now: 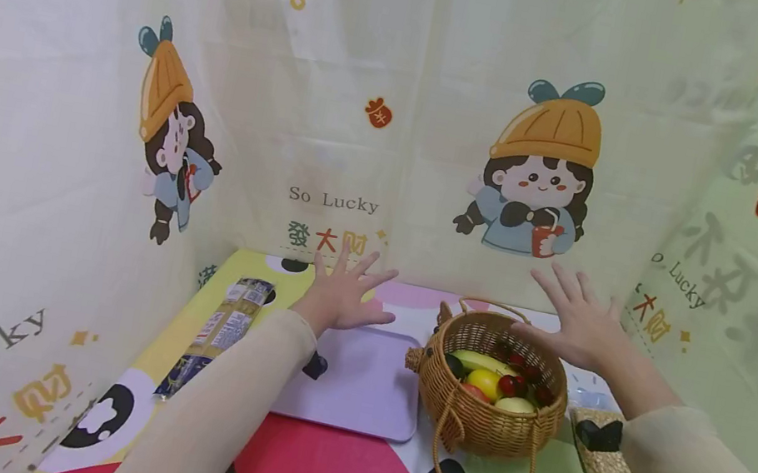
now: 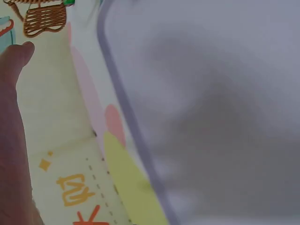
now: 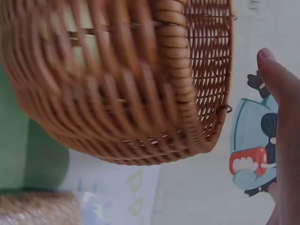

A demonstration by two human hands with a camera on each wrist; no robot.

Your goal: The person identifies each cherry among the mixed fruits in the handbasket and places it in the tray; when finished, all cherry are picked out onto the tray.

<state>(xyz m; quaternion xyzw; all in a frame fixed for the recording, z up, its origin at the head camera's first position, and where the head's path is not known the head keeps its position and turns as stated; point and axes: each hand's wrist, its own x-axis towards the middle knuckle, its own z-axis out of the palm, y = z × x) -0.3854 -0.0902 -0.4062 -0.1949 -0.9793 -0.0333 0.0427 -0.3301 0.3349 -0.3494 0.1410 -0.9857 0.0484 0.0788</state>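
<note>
2 sets of fingers, spread apart! L hand (image 1: 343, 298) nr lilac tray (image 1: 368, 387), R hand (image 1: 580, 323) nr basket (image 1: 485, 433) w/ fruit (image 1: 486, 384).

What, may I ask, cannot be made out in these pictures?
Purple tray, left edge: head view, behind the left sleeve.
Long packet, small print: head view, too small.
Basket, lowest contents: head view, under upper fruit.
Grain bag, remainder: right wrist view, cut by frame edges.

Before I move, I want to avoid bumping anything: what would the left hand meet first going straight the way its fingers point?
Probably the patterned cloth at the back; nothing else shows between it and the left hand, though the gap is hard to judge.
</note>
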